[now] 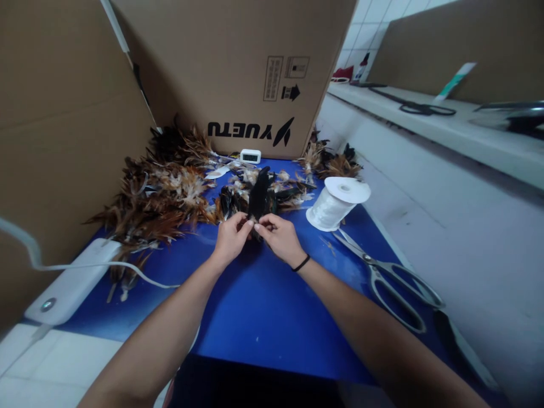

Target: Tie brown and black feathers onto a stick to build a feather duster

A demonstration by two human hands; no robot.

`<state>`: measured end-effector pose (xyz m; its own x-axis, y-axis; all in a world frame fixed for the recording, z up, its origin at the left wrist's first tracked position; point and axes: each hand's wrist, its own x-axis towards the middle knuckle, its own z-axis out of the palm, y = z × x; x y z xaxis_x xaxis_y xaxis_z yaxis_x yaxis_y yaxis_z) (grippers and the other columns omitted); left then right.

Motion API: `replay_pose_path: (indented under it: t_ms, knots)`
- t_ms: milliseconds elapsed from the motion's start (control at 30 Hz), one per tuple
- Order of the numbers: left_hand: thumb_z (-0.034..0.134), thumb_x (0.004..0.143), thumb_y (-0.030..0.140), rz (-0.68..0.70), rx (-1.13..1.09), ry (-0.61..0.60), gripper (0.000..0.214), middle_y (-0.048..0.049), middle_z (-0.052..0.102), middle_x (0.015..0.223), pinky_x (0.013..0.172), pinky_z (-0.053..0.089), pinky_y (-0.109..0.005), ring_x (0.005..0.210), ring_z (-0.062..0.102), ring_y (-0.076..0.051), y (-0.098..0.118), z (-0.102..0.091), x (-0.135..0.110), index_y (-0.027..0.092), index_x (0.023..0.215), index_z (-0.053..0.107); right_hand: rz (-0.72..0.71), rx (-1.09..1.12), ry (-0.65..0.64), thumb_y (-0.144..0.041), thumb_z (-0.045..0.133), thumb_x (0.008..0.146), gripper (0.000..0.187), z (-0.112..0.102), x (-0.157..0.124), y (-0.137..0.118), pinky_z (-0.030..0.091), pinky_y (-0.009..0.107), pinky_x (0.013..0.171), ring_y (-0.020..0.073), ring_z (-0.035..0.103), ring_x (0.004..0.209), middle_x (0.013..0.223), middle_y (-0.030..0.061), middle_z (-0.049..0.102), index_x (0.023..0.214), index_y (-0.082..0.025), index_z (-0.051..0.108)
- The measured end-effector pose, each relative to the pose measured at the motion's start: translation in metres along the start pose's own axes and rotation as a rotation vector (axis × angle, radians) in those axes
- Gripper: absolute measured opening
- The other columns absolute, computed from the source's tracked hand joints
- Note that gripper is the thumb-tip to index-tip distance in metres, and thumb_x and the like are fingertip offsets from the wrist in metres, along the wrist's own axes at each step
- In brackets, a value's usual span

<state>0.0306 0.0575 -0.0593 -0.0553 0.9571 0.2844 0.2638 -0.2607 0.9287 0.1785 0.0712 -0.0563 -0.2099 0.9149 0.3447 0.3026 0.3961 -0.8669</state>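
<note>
A black feather points away from me over the blue table, its lower end pinched between my fingertips. My left hand closes thumb and fingers on that end from the left. From the right, my right hand does the same, its thumb nearly meeting the other one; a black band circles its wrist. Whether one feather or a few layered together are held, I cannot tell. Just behind the hands lies a loose pile of dark and pale feathers.
Brown feathers heap up at left, beside a white device with a cable. A white ribbon spool stands right, with scissors nearer me. Behind are a small digital clock and a cardboard box. A ledge runs along the right.
</note>
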Motion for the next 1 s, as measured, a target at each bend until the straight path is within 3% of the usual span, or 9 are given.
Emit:
replay_pose_path:
  t_ms: [133, 300, 467, 600, 767, 900, 1000]
  knots:
    - [0.060, 0.076, 0.029, -0.019, -0.042, 0.002, 0.013, 0.0032, 0.055, 0.059, 0.047, 0.040, -0.020, 0.050, 0.054, -0.010, -0.001, 0.001, 0.001, 0.019, 0.084, 0.057, 0.070, 0.134, 0.002, -0.030, 0.060, 0.074, 0.013, 0.000, 0.001, 0.000, 0.041, 0.022, 0.052, 0.0099, 0.050, 0.054, 0.061, -0.0026, 0.056, 0.073, -0.018, 0.056]
    - [0.064, 0.069, 0.025, -0.129, -0.123, 0.025, 0.030, 0.0008, 0.059, 0.071, 0.041, 0.040, -0.018, 0.053, 0.057, -0.010, -0.003, 0.001, 0.004, 0.018, 0.096, 0.054, 0.174, 0.286, 0.051, -0.034, 0.062, 0.072, 0.018, 0.001, 0.003, -0.003, 0.038, 0.020, 0.045, 0.0081, 0.047, 0.045, 0.053, -0.0042, 0.053, 0.070, -0.018, 0.052]
    - [0.064, 0.068, 0.027, -0.190, -0.166, 0.048, 0.025, 0.0010, 0.058, 0.066, 0.036, 0.038, -0.018, 0.050, 0.056, -0.011, 0.000, 0.002, 0.003, 0.015, 0.088, 0.056, 0.222, 0.344, 0.080, -0.035, 0.063, 0.071, 0.020, 0.001, 0.004, -0.003, 0.033, 0.018, 0.040, 0.0066, 0.044, 0.040, 0.051, -0.0043, 0.056, 0.070, -0.019, 0.052]
    - [0.065, 0.068, 0.027, -0.179, -0.255, 0.168, 0.018, 0.0017, 0.057, 0.059, 0.038, 0.037, -0.017, 0.049, 0.053, -0.009, 0.004, 0.000, 0.005, 0.015, 0.078, 0.056, 0.289, 0.448, 0.102, -0.032, 0.066, 0.067, 0.021, -0.001, 0.006, -0.002, 0.030, 0.018, 0.037, 0.0069, 0.045, 0.040, 0.051, -0.0052, 0.056, 0.073, -0.019, 0.051]
    - [0.062, 0.073, 0.033, -0.117, -0.388, 0.373, 0.021, 0.0025, 0.060, 0.063, 0.039, 0.036, -0.015, 0.049, 0.053, -0.007, 0.010, -0.007, 0.009, 0.017, 0.083, 0.051, 0.290, 0.548, 0.127, -0.026, 0.071, 0.060, 0.023, -0.004, 0.009, -0.001, 0.031, 0.017, 0.039, 0.0080, 0.050, 0.048, 0.056, -0.0045, 0.058, 0.075, -0.018, 0.056]
    - [0.061, 0.076, 0.037, -0.151, -0.466, 0.241, 0.028, 0.0057, 0.057, 0.058, 0.031, 0.028, -0.014, 0.039, 0.051, -0.008, 0.018, -0.005, 0.003, 0.020, 0.093, 0.046, 0.279, 0.560, 0.108, -0.025, 0.071, 0.061, 0.018, -0.005, 0.009, -0.004, 0.031, 0.019, 0.040, 0.0069, 0.047, 0.046, 0.055, -0.0031, 0.058, 0.068, -0.016, 0.058]
    - [0.066, 0.072, 0.035, -0.143, -0.496, 0.098, 0.035, 0.0036, 0.060, 0.064, 0.032, 0.033, -0.015, 0.043, 0.055, -0.009, 0.021, -0.001, -0.002, 0.019, 0.096, 0.046, 0.282, 0.559, 0.105, -0.025, 0.072, 0.061, 0.017, -0.005, 0.008, -0.009, 0.031, 0.020, 0.040, 0.0063, 0.046, 0.043, 0.054, -0.0022, 0.059, 0.066, -0.015, 0.059]
